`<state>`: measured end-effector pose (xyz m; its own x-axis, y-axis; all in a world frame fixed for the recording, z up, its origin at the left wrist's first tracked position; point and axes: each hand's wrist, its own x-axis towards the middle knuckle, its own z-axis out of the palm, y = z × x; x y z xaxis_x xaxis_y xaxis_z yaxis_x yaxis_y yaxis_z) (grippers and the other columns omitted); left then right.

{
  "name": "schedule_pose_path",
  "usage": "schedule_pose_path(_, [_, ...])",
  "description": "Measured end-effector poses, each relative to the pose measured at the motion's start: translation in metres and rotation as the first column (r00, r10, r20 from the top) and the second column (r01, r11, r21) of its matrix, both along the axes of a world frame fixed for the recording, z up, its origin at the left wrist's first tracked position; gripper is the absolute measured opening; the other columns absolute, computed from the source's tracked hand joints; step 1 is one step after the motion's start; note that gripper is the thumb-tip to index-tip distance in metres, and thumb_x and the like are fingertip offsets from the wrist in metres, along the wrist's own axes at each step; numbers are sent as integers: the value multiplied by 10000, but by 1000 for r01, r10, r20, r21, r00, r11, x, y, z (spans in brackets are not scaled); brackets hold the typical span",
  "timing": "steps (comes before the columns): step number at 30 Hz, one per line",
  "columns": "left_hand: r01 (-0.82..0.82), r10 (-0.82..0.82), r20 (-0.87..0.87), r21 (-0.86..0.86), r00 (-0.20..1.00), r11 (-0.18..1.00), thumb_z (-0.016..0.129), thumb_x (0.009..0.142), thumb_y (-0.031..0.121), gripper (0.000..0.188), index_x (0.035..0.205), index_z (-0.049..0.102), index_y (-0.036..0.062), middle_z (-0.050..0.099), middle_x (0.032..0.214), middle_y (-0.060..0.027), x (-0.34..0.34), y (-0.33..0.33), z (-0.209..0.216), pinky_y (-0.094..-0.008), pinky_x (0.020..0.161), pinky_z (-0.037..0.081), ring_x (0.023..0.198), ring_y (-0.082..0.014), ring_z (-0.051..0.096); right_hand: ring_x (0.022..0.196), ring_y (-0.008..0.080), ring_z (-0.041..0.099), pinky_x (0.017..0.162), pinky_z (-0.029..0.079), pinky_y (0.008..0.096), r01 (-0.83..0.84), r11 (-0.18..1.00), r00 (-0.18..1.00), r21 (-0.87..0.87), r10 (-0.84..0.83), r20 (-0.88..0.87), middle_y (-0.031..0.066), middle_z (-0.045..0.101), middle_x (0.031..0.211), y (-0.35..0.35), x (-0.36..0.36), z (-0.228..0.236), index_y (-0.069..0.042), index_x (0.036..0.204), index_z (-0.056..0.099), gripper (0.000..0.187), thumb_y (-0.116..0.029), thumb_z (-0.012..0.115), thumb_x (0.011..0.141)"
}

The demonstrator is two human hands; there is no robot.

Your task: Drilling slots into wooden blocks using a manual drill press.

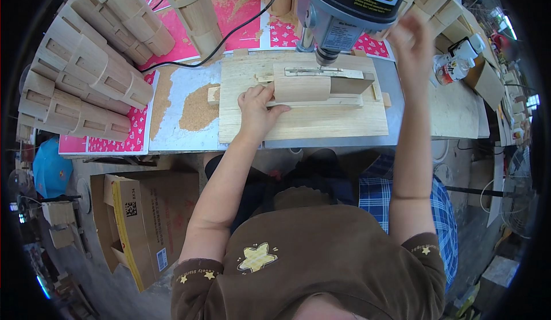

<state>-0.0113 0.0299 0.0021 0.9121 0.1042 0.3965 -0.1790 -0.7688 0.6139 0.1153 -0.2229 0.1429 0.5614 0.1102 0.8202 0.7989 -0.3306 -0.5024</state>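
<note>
A pale wooden piece with a curved face (302, 88) lies in a wooden jig (344, 103) on a flat board (310, 123). My left hand (256, 105) grips its left end, fingers against the end and thumb along the near side. Directly above the jig is the drill press (344, 10), its chuck (327, 56) pointing down at the far side of the piece. At the right of the machine head my right hand (410, 39) is raised and smeared by motion. Whether it holds a handle there cannot be made out.
Stacks of slotted wooden pieces (92, 61) stand at left; more are behind the machine. A black cable (229, 36) crosses the table. Sawdust (201, 107) lies left of the board, plastic bottles (453, 70) at right. A cardboard box (155, 222) stands below the table.
</note>
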Motion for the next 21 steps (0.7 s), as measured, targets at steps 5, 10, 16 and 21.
schedule_pose_path(5, [8,-10,55,26,998,1000,796,579,246,494,1029,629,130,519,762,-1,5,-4,-2,-371,804,311,819,-211,500,801,226,578,703,452,307,-88,996,985,25,91,-145,152,597,847,31,33,97,-15,966,588,266,-263,517,899])
schedule_pose_path(10, [-32,29,81,37,996,999,801,571,234,416,946,652,131,518,757,-1,2,-1,-4,-365,769,331,786,-214,502,690,202,550,642,432,289,124,951,989,-283,-141,-40,145,589,738,25,6,96,12,876,610,314,-277,492,909])
schedule_pose_path(16, [5,-7,45,32,999,999,786,596,268,565,1114,609,130,502,777,-9,1,2,-9,-382,806,297,835,-215,476,521,246,539,557,438,289,342,860,937,-379,-344,63,119,494,554,14,-82,54,4,778,622,151,-114,581,863])
schedule_pose_path(21, [12,-12,14,-21,1000,1000,788,594,267,569,1115,608,128,505,781,-9,4,1,-10,-378,811,298,846,-216,475,545,223,527,539,417,292,242,957,969,-161,-247,-14,109,527,616,19,-91,4,-7,893,645,116,-75,554,867])
